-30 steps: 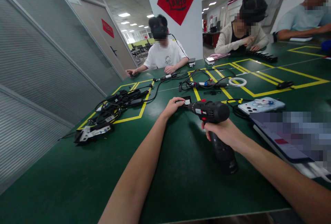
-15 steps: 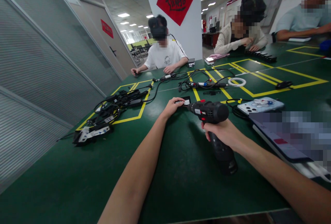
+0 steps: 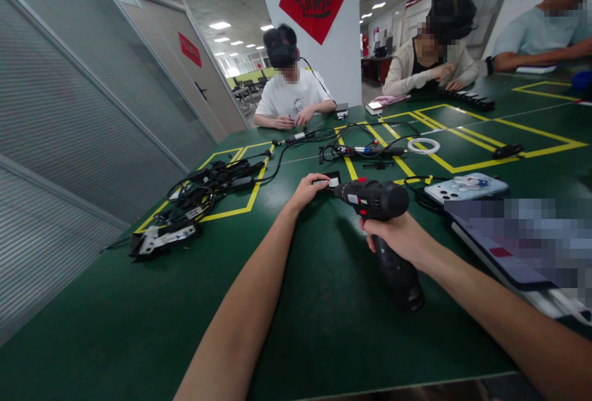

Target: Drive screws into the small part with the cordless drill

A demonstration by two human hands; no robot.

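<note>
- Centrally, right hand [image 3: 401, 237] wrapped around the grip of a black cordless drill [image 3: 377, 202], fingers closed on the handle, battery end resting near on the green table [image 3: 115, 327].
- Drill's long axis running right-to-left and slightly far, chuck tip pointing straight at a small black-and-white part [image 3: 331, 180].
- Left hand [image 3: 306, 191] pinning that part flat, fingers curled down onto it, just left of the chuck.
- Tip and part almost touching; contact too small to tell.
- Farther off: cable bundle [image 3: 203, 188] at left, phone [image 3: 465, 186] at right.
</note>
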